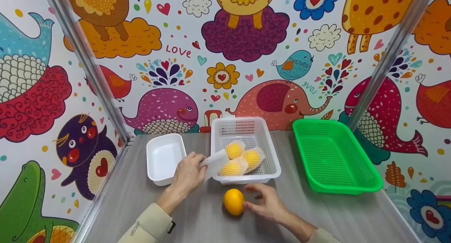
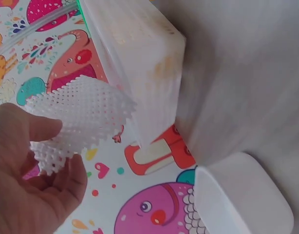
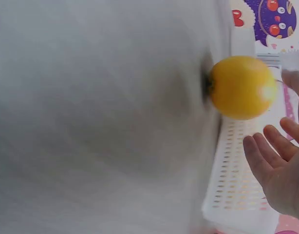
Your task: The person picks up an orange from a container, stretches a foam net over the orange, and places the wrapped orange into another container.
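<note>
My left hand (image 1: pixel 190 170) pinches an empty white foam fruit net (image 1: pixel 215 162) between thumb and fingers, held by the near left corner of the white basket (image 1: pixel 276 170). The net's open mesh (image 2: pixel 84 114) shows well in the left wrist view. On the table in front of the basket sits a bare, smooth, yellow-orange oval fruit (image 1: pixel 234 202). To the right of this fruit, my right hand (image 1: pixel 268 202) is held with loosely bent fingers, thumb close to the fruit's side. In the right wrist view the fingers (image 3: pixel 259 156) are apart from the fruit (image 3: pixel 243 87), holding nothing.
Three yellow fruits in white foam nets (image 1: pixel 234 167) lie inside the white basket. To its left stands a white rectangular tub (image 1: pixel 152 172), near my left wrist. A green basket (image 1: pixel 333 190) stands at the right. Patterned walls (image 1: pixel 225 59) with metal posts enclose the grey table (image 1: pixel 197 225).
</note>
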Demonstrator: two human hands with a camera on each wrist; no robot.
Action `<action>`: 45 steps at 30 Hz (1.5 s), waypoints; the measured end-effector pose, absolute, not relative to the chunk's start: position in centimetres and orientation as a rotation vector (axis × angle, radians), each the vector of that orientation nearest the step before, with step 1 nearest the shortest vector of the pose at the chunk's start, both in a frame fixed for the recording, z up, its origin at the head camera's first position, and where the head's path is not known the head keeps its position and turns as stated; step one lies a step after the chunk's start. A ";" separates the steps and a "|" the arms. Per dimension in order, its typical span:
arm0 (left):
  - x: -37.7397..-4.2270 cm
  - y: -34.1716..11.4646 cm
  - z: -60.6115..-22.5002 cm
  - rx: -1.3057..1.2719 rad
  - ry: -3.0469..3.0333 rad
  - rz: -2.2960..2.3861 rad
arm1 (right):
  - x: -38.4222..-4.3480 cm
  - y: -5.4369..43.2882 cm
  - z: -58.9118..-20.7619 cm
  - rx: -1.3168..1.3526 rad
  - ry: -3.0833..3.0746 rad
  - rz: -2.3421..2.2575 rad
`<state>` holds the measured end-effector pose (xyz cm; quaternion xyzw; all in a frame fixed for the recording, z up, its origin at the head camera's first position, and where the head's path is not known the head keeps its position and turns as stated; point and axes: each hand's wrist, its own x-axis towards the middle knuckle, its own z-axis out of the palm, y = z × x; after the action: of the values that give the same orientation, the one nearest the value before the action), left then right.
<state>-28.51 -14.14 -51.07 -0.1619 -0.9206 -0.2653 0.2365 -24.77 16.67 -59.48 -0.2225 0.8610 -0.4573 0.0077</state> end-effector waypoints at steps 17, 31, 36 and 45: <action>-27.6 -10.1 -49.9 -0.595 -2.719 -0.749 | -26.8 14.6 -55.6 -0.777 2.909 -1.873; -27.2 -9.2 -49.9 -0.628 -2.798 -0.802 | -26.9 14.2 -56.0 -1.023 2.952 -2.035; -27.0 -8.8 -49.9 -0.630 -2.839 -0.817 | -26.4 14.0 -56.1 -0.945 2.835 -2.009; -26.8 -8.3 -50.2 -0.657 -2.856 -0.777 | -25.9 13.9 -56.5 -0.855 2.758 -2.043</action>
<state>-26.79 -8.27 -50.19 -0.2162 -0.9406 -0.2558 0.0549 -25.88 13.86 -56.49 -0.2370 0.7645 -0.5663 -0.1967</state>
